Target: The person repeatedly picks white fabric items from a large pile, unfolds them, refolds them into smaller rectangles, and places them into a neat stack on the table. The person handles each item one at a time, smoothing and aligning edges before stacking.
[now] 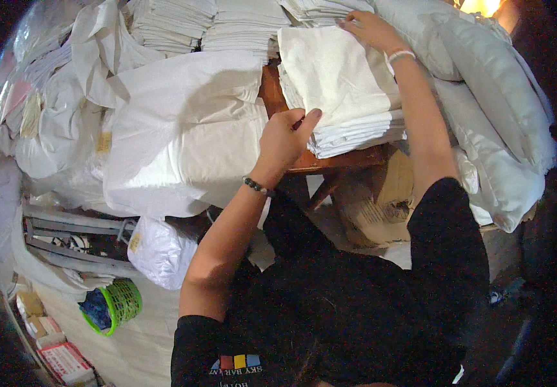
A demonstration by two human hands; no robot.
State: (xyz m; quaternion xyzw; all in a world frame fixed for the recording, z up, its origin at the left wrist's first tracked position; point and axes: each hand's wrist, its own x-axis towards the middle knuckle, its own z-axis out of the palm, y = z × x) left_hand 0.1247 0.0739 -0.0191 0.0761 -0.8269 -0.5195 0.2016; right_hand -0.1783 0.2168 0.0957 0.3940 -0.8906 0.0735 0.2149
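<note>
A folded cream-white cloth [336,77] lies on top of a stack of folded white cloths [357,135], which rests on a brown wooden tabletop [346,161]. My left hand [285,138], with a dark bead bracelet at its wrist, is closed at the near left corner of the top cloth. Its thumb points up at the cloth's edge, while the curled fingers are partly hidden. Over the far right part of the same cloth, my right hand [376,33] lies with fingers stretched out, fingertips at the far edge. A white band circles that wrist.
Left of the stack spreads a large white sheet [162,135]. Piles of folded white cloth [240,29] line the back, and bulky white bags [485,84] fill the right. A cardboard box [378,206] stands below the table; a green basket [123,303] sits lower left.
</note>
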